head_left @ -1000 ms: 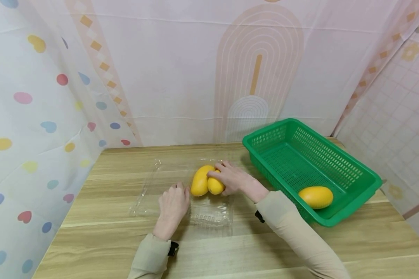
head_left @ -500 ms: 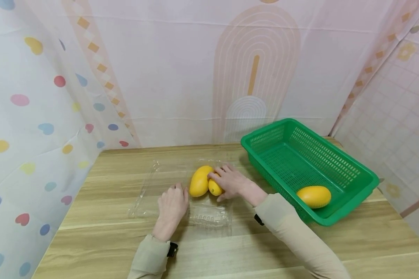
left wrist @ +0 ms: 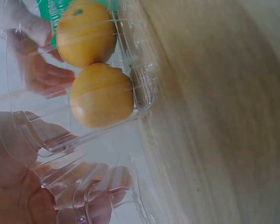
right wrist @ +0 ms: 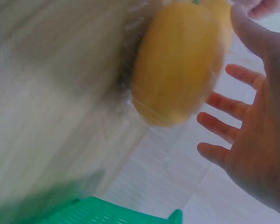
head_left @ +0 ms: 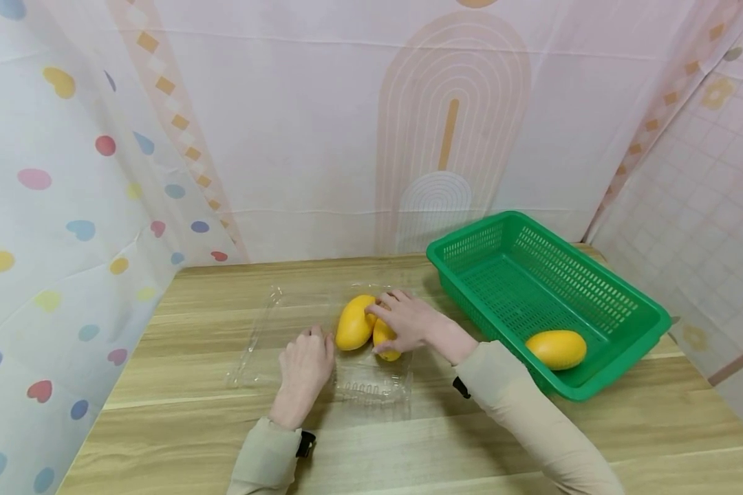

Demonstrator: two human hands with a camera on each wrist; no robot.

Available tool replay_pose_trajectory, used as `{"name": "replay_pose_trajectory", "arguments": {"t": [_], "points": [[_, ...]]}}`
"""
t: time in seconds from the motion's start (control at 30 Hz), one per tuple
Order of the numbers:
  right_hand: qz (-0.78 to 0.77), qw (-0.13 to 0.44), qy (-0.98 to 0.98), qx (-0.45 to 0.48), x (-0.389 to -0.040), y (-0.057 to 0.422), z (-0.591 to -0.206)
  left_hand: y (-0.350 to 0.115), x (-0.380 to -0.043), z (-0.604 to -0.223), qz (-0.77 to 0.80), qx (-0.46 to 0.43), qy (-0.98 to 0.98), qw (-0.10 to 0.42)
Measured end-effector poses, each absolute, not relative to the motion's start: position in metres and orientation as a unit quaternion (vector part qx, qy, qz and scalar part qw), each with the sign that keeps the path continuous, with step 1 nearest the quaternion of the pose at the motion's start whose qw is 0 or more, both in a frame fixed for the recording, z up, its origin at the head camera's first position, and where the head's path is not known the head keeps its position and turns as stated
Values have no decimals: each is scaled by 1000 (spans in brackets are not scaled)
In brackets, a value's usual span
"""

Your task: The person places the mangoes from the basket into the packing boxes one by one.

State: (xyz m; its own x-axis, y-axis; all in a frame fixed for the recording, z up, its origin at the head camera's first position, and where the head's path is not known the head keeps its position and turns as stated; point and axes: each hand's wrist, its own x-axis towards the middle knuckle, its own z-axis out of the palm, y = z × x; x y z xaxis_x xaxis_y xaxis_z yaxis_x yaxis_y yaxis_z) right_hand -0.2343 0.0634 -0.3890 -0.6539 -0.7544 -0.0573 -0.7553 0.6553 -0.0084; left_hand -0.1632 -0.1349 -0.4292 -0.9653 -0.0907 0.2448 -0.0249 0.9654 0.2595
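Observation:
A clear plastic clamshell box [head_left: 371, 393] lies unfolded on the table, its lid [head_left: 261, 344] to the left. Two yellow mangoes sit side by side in the right half: a left mango [head_left: 355, 323] and a right mango [head_left: 385, 337]. My left hand [head_left: 306, 368] holds the box along its middle fold; the left wrist view shows fingers around the clear plastic. Over the right mango, my right hand [head_left: 411, 320] partly covers it. In the right wrist view its fingers [right wrist: 228, 106] are spread and relaxed beside the mango [right wrist: 177, 65], not wrapped around it.
A green plastic basket [head_left: 594, 276] with slotted walls stands at the right of the wooden table [head_left: 179, 426], angled. One more mango [head_left: 556, 349] lies in its near end. A patterned curtain [head_left: 309, 151] hangs behind the table's back edge.
The right mango has shifted slightly toward the near side and turned under my right hand, whose fingers have loosened. My left hand has stayed in place at the box's fold.

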Motion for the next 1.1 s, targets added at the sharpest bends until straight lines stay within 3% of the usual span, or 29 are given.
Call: {"name": "replay_pose_trajectory", "arguments": {"t": [0.47,1.1], "points": [[8,-20,897,-442,-241,97,-340,-136,-163,-429,-133,23,-982,135],[16,78,934,-349,-226,188,-317,-136,-162,-428,-137,24,-981,138]]}}
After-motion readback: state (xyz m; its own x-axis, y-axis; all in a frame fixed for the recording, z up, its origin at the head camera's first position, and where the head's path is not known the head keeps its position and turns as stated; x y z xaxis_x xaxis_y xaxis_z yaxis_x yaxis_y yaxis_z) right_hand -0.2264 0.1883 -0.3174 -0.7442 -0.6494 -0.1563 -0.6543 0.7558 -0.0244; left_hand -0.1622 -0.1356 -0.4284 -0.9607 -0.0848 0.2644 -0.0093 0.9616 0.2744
